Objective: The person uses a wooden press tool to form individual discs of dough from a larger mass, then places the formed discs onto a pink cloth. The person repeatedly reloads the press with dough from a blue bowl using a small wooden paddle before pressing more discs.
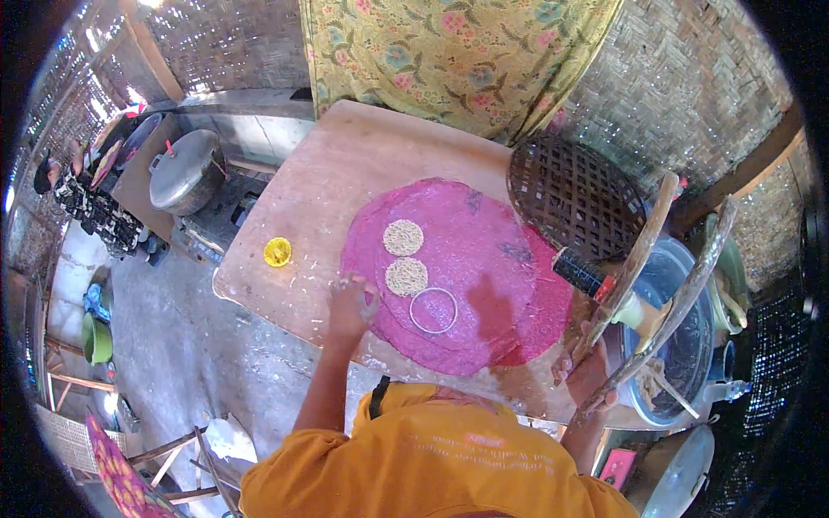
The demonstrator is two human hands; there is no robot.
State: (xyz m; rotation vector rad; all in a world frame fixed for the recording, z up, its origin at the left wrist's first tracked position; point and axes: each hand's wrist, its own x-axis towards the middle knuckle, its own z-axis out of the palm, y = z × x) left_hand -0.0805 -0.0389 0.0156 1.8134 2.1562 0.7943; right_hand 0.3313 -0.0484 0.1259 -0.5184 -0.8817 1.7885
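Orange shirt (414, 475) nearest. Right hand (591, 378) fingers gripping the near ends of the press's wooden handles (637, 259), left hand (351, 309) loose, nothing held, at the pink sheet's (475, 242) left edge. White ring (433, 311) on the sheet, just beside the nearer of two noodle discs (406, 278). I'd centre the black barrel (580, 274) over the ring, squeeze evenly, keep strands inside.

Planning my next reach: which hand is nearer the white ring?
Left. The left hand is just left of the white ring; the right hand is farther away, to its right, at the wooden poles.
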